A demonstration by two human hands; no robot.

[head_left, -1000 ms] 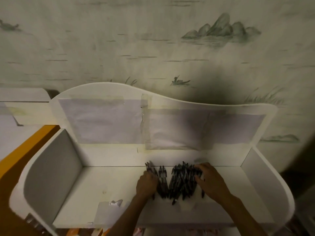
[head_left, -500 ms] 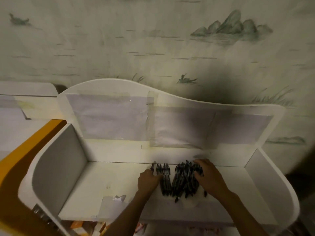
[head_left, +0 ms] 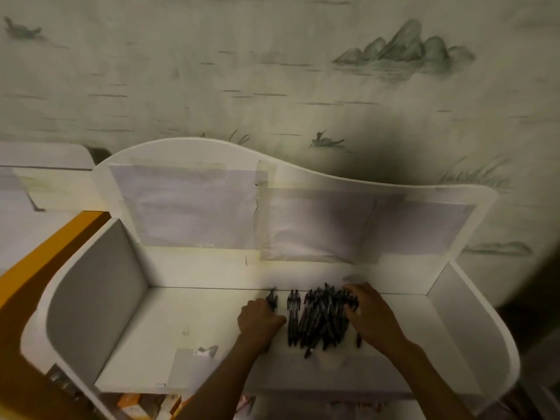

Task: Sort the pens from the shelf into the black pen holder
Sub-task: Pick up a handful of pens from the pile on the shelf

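Observation:
A heap of several black pens (head_left: 321,319) lies on the top board of a white shelf (head_left: 169,322), right of centre. My left hand (head_left: 259,324) grips a few pens (head_left: 271,299) at the heap's left side; their tips stick out above my fist. A pair of pens (head_left: 293,316) lies between that hand and the heap. My right hand (head_left: 368,318) rests on the heap's right side with fingers spread over the pens. No black pen holder is in view.
The shelf has a curved white back panel (head_left: 303,183) with taped paper sheets and a side wall at each end (head_left: 100,295). A scrap of tape (head_left: 206,351) lies on the board. An orange edge (head_left: 45,250) runs at the left. Items (head_left: 136,404) sit below.
My left hand has closed on a few pens and pulled them left, away from the heap, leaving a gap. My right hand stays on the heap.

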